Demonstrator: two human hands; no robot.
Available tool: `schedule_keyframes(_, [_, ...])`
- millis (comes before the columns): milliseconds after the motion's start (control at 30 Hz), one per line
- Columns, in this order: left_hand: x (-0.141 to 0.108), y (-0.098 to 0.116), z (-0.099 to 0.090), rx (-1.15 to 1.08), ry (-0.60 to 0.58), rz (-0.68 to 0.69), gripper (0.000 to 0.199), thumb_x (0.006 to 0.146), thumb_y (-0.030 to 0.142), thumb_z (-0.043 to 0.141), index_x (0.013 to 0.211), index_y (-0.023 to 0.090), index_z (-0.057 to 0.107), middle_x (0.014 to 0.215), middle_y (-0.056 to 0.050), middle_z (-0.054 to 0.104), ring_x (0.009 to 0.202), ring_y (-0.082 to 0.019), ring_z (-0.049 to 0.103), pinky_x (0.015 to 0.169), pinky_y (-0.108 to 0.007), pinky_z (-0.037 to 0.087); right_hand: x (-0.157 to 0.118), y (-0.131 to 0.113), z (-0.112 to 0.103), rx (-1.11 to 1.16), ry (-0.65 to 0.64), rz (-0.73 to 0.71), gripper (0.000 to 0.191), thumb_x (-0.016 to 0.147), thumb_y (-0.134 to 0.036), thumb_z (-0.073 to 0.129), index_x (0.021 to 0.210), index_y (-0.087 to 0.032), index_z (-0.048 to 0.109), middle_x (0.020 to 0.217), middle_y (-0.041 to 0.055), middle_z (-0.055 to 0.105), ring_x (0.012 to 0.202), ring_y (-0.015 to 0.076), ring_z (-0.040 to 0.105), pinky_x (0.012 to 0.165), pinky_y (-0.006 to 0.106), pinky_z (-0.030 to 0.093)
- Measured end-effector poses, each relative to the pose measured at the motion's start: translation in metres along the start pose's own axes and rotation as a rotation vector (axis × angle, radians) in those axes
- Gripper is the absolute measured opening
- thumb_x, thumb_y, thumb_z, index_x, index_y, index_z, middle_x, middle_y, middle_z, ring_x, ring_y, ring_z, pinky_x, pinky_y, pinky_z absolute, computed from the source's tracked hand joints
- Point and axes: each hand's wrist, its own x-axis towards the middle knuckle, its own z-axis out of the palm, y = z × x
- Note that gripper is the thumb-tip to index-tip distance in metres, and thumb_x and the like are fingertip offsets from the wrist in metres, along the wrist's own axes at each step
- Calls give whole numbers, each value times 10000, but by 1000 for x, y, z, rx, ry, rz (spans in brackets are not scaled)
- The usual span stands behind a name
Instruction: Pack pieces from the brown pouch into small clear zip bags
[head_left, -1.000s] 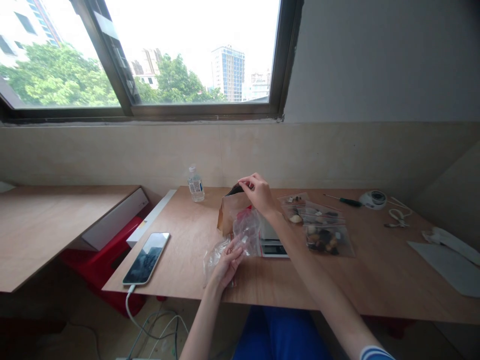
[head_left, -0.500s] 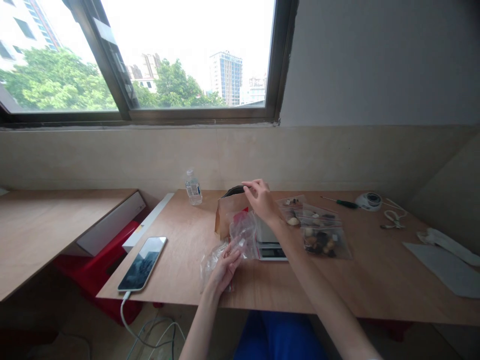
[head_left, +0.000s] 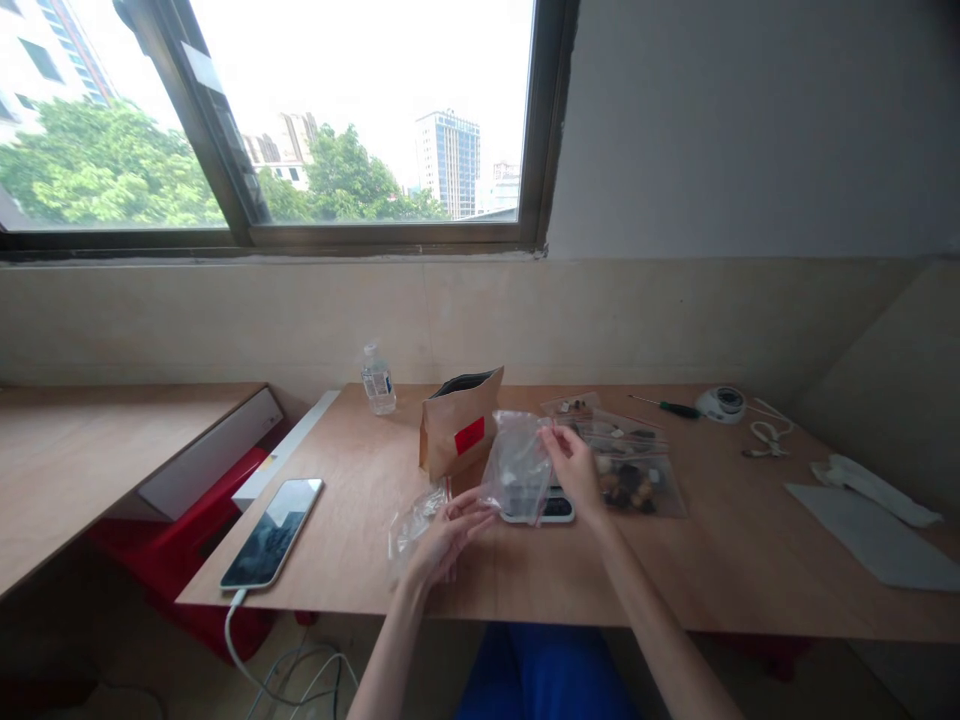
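Both hands — left hand (head_left: 448, 528) and right hand (head_left: 574, 465) — pinch the clear zip bag (head_left: 517, 465) open above the scale (head_left: 541, 508), apparently empty; filled bags (head_left: 634, 470) lie just right of the scale, the brown pouch (head_left: 459, 432) behind it open.

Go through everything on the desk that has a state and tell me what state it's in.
Paper pouch: upright, top open.
Clear bag: held up by both hands, over the scale.
Scale: flat, display unreadable.
Filled bags: lying flat.
Bottle: upright, capped.
Phone: flat, plugged in.
Left hand: gripping.
Right hand: pinching.
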Motion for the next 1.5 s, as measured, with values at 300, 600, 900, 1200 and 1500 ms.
schedule_keyframes(300, [4, 18, 56, 583, 226, 372, 419, 888, 430, 376, 1151, 177, 582, 1218, -72, 575, 1135, -207, 511, 963, -325, 391, -26, -17, -3, -61, 7, -62, 343, 859, -505, 422, 911, -188, 542, 561, -35, 506, 516, 127, 495, 513, 218, 370])
schedule_keyframes(600, [-9, 9, 65, 634, 604, 404, 382, 839, 522, 430, 838, 163, 559, 600, 34, 487, 496, -97, 432, 497, -213, 353, -58, -12, 22, 12, -153, 48, 304, 876, -496, 392, 911, -204, 468, 469, -79, 383, 404, 95, 367, 402, 202, 249])
schedule_keyframes(900, [-16, 25, 11, 865, 682, 318, 399, 783, 552, 460, 749, 164, 550, 541, 23, 504, 516, -144, 506, 514, -239, 383, -42, 22, -13, -66, -286, 47, 363, 881, -499, 345, 973, -187, 508, 550, -31, 499, 516, 134, 501, 504, 226, 386])
schedule_keyframes(1200, [-31, 32, -22, 1551, 1059, 256, 485, 859, 320, 351, 1228, 14, 432, 1148, -255, 544, 1073, -342, 524, 844, -449, 418, 34, 100, -138, -1021, -35, -147, 272, 816, -264, 371, 831, -178, 629, 941, 128, 644, 925, 262, 535, 830, 428, 363])
schedule_keyframes(1500, [-16, -35, -32, 1819, 648, 166, 459, 877, 253, 343, 1307, 129, 446, 1423, -188, 323, 1338, -338, 222, 1067, -507, 154, 16, 47, -164, -914, -192, 40, 229, 758, -344, 483, 725, -199, 657, 758, 73, 690, 729, 234, 616, 663, 328, 394])
